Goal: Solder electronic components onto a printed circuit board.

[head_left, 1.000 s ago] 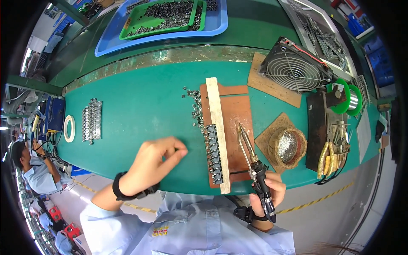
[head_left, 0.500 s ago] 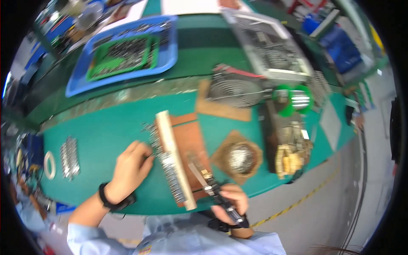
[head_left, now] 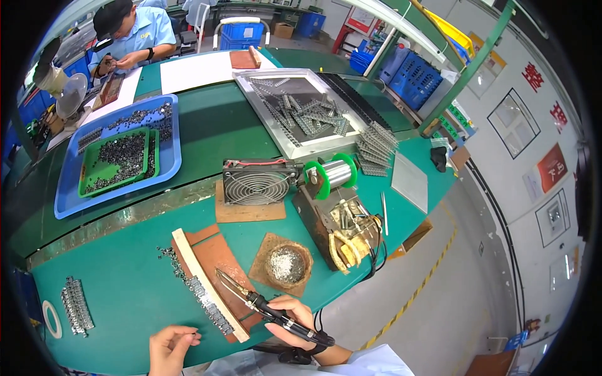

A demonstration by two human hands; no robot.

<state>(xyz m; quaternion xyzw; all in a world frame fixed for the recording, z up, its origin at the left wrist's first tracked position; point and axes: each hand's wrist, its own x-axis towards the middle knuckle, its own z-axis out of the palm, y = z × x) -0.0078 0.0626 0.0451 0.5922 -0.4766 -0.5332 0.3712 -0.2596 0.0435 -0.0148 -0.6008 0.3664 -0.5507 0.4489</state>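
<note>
My right hand (head_left: 296, 318) is wrapped round a black soldering iron (head_left: 276, 313). The iron's metal tip slants up to the left over a reddish-brown board (head_left: 221, 252). A pale wooden strip (head_left: 207, 283) lies along the board's left side, with a row of small metal parts (head_left: 211, 306) against it. Loose small dark parts (head_left: 172, 260) trail off its far end. My left hand (head_left: 169, 351) is near the table's front edge, left of the row, thumb and fingers pinched; a tiny dark bit may show at the fingertips, too small to name.
Right of the board stand a bowl of silvery bits (head_left: 287, 264), a fan (head_left: 256, 187), a solder spool (head_left: 337, 172) and a metal stand (head_left: 313, 216). Behind are a blue tray (head_left: 66, 197) and a framed tray (head_left: 291, 150). Metal strips (head_left: 76, 307) and a tape ring (head_left: 50, 319) lie left. Another person (head_left: 141, 37) works far left.
My view has swung up and to the right. My left hand has drawn back from beside the loose parts toward the front edge. My right hand still holds the soldering iron.
</note>
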